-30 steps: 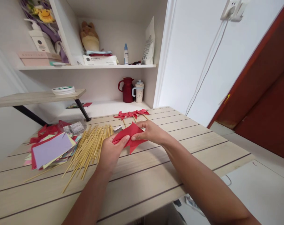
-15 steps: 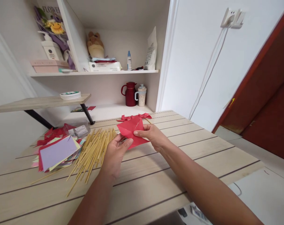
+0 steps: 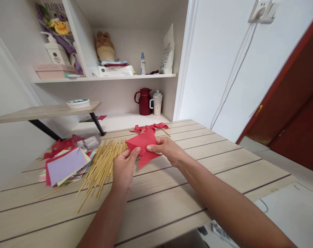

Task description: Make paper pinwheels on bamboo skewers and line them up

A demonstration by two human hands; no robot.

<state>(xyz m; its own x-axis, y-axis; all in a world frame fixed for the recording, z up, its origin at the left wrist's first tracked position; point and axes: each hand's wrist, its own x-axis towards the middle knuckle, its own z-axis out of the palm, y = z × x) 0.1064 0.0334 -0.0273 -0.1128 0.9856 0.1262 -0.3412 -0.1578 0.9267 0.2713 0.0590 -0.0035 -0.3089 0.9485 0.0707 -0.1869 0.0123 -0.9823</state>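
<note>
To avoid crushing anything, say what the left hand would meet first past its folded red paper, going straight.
Past the folded red paper, the left hand would probably meet the red paper pinwheels behind; depth is unclear.

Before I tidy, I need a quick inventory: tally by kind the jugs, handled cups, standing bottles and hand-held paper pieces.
Jug, dark red: 1
Handled cup: 1
Standing bottles, white pump bottle and blue-capped bottle: 2
Red paper in both hands' fingers: 1
Total: 5
</note>
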